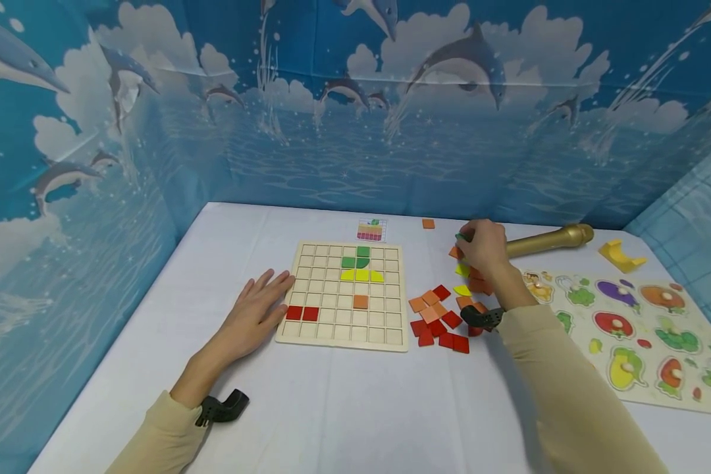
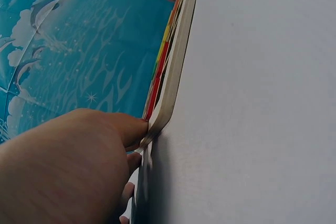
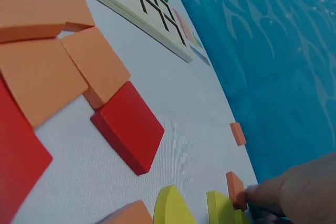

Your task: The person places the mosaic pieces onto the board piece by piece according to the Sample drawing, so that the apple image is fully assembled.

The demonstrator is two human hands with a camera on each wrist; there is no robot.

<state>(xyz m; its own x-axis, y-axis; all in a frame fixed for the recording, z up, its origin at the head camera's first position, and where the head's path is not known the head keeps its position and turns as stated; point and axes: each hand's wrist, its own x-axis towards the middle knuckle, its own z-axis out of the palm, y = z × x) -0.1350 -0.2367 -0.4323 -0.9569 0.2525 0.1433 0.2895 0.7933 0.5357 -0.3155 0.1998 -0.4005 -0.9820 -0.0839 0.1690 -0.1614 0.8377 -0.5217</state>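
The light wooden grid board (image 1: 343, 330) holds two red tiles at its lower left, an orange tile, a yellow row and green pieces. My left hand (image 1: 258, 313) lies at its left edge with fingers extended. In the left wrist view, the thumb (image 2: 128, 129) touches the board's corner. Beyond the loose tiles, my right hand (image 1: 487, 245) reaches down, a small green piece (image 1: 462, 236) at its fingertips; I cannot tell whether it is pinched. In the right wrist view, those fingers (image 3: 273, 195) are right beside an orange tile (image 3: 236, 190).
Loose red tiles (image 1: 461, 343) and orange tiles (image 1: 431, 312) lie right of the board. A picture card (image 1: 371, 230) sits behind it. Further right are a gold-coloured rod (image 1: 548, 241), a yellow cradle-shaped piece (image 1: 621, 257) and a vegetable puzzle board (image 1: 642, 388). A dolphin-print curtain (image 1: 355, 158) borders the table.
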